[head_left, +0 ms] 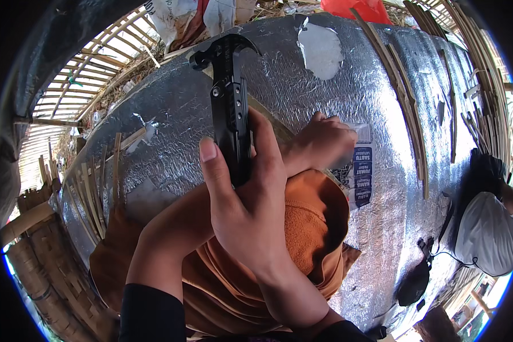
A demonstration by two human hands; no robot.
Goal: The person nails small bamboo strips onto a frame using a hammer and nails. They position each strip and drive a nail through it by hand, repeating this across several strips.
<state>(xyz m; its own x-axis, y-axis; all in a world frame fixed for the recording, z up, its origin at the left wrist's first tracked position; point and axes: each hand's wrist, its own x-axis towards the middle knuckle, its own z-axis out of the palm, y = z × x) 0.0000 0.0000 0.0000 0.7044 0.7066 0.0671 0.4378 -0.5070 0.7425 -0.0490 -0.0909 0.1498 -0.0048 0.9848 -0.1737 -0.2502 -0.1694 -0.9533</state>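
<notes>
My right hand [248, 199] is raised in front of me, closed around the handle of a black hammer-headed multi-tool [229, 97], whose head points up and away. My left forearm crosses behind it. Further out, my left hand [324, 142] lies with curled fingers on the end of a thin bamboo slat [271, 121]. The slat rests on a silver foil-covered surface [347, 85]. Beside the left hand is a white and blue printed label [362, 171]. An orange cloth [308, 228] covers my lap beneath both arms.
Loose bamboo strips lie on the foil at the left [97, 188] and the right [407, 97]. A bamboo lattice [80, 80] stands at the upper left. A person in a pale shirt [490, 233] crouches at the right, near a black bag [415, 282].
</notes>
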